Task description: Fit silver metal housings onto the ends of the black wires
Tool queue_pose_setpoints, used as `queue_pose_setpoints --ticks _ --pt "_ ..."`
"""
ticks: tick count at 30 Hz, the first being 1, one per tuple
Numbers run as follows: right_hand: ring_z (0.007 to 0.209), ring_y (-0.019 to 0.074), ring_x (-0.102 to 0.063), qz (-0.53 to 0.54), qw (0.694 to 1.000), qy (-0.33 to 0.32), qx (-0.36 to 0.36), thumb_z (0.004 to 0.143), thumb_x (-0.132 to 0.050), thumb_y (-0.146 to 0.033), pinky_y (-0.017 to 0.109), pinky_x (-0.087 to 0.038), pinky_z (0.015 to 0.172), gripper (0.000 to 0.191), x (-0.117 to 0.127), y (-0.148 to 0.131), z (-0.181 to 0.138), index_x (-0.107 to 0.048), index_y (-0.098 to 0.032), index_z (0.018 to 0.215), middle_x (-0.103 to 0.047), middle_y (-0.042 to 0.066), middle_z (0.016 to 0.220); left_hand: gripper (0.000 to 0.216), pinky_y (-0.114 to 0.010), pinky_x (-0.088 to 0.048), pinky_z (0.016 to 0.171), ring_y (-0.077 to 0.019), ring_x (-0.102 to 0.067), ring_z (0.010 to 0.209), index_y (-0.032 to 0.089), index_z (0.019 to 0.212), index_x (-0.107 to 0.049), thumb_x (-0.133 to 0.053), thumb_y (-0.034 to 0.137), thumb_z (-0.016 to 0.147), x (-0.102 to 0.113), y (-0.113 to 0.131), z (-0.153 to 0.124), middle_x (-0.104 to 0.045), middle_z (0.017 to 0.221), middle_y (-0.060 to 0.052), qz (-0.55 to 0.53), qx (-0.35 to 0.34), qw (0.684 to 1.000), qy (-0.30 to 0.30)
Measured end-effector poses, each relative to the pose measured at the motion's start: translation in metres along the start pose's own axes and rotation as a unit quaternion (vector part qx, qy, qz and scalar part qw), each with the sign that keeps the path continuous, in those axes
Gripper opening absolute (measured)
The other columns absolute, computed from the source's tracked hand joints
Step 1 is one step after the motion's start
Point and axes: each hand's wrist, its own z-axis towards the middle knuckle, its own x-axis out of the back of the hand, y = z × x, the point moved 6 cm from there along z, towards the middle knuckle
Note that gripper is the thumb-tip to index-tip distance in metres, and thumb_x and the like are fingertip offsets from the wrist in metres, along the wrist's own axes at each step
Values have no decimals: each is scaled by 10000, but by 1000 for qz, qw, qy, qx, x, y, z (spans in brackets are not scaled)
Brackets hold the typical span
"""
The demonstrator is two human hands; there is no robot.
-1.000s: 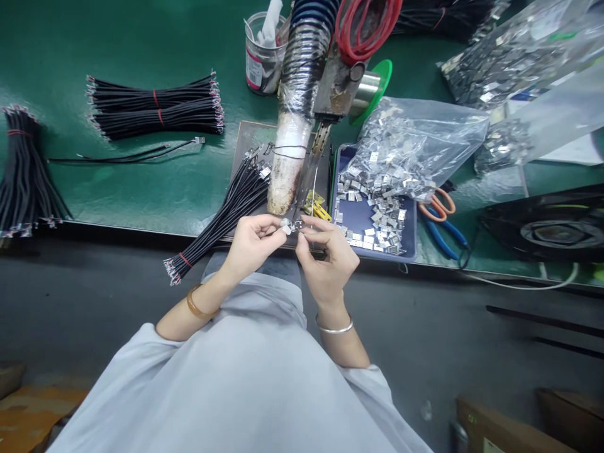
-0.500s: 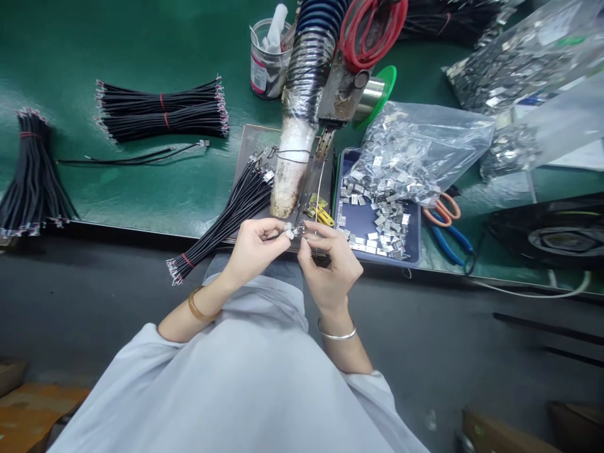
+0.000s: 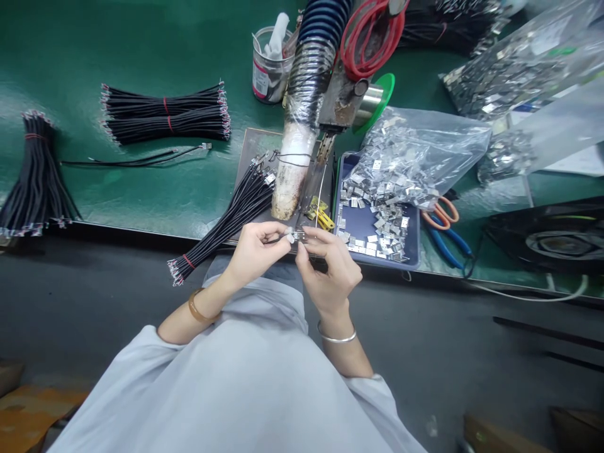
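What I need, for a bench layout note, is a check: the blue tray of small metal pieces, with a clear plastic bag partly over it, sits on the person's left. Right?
One slip: the blue tray sits on the person's right, beside the right hand, as the head view shows. It does hold small metal pieces, with a clear plastic bag partly over it.

They wear a pale shirt (image 3: 255, 377), amber bangle (image 3: 194, 309), silver bangle (image 3: 337, 340).
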Motion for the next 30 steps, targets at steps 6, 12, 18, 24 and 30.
queue_pose_setpoints --ticks 6,12,18,24,30 --pt "574 107 -697 74 987 -14 -139 967 -612 -171 197 -549 527 109 2 18 -3 -547 -236 908 -739 -21 795 152 -175 -300 454 -61 -375 483 130 734 -743 -613 201 768 -3 6 -8 -537 541 41 94 -70 993 -16" --pt "522 82 -587 164 963 -98 -191 987 -571 -185 179 -490 507 129 -7 24 1 -507 -248 895 -570 -83 669 139 -174 -356 462 -64 -451 483 129 717 -724 -615 152 800 -2 18 -18 -667 610 -2 160 -204 965 -35" --pt "619 108 -671 17 999 -41 10 967 -623 -141 212 -524 594 112 7 6 1 -625 -238 911 -701 -19 763 225 -185 -422 502 -105 -574 552 129 692 -765 -622 256 809 1 1 -13 -732 647 -43 67 -89 993 -27" --pt "392 76 -587 119 978 87 -147 1006 -574 -207 169 -422 382 142 25 21 -10 -628 -248 1131 -676 -81 662 213 -206 -452 536 -129 -596 593 131 703 -804 -699 312 744 4 -8 -8 -751 678 -53 4 -21 1000 6" --pt "827 184 -811 -3 1000 21 -4 906 -711 -106 276 -665 769 153 15 5 -6 -670 -241 965 -825 33 949 163 -197 -405 511 -100 -520 569 143 687 -807 -780 301 716 5 -5 -4 -705 651 -33 -18 -22 1000 5"
